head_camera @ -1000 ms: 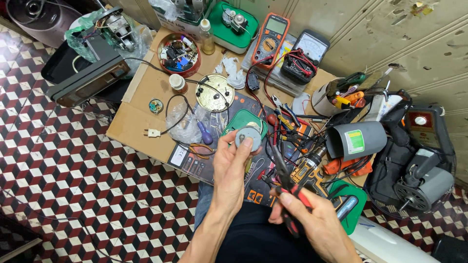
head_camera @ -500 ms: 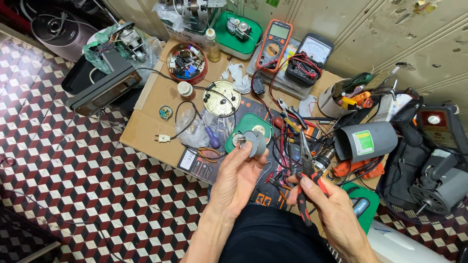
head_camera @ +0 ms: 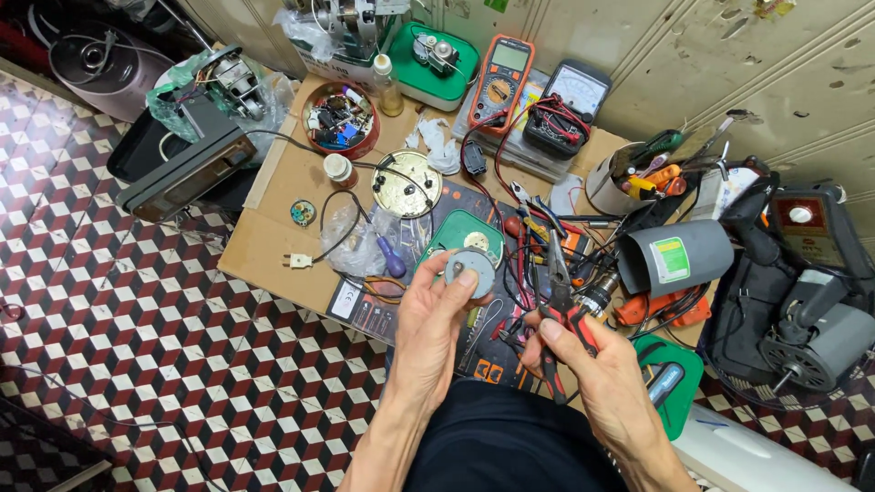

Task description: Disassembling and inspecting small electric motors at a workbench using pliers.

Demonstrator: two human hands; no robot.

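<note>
The left hand [head_camera: 436,314] is gripping a small grey disc-shaped motor [head_camera: 469,271] by its rim, holding it up over the cluttered cardboard sheet [head_camera: 273,228], while the right hand [head_camera: 592,360] is closed round the red handles of long-nosed pliers [head_camera: 558,292], their tips pointing up and away, just right of the motor. Compared with a second ago, the pliers are standing closer to the motor and both hands are sitting higher over the bench, so the two are being brought together. Around them I am counting two meters at the back, an orange digital one [head_camera: 500,84] and a black analogue one [head_camera: 563,107]; one red bowl of small parts [head_camera: 339,118]; one round brass-coloured plate [head_camera: 407,183]; one grey roll of tape [head_camera: 676,257]; and one purple-handled screwdriver [head_camera: 390,259] lying in clear plastic.
</note>
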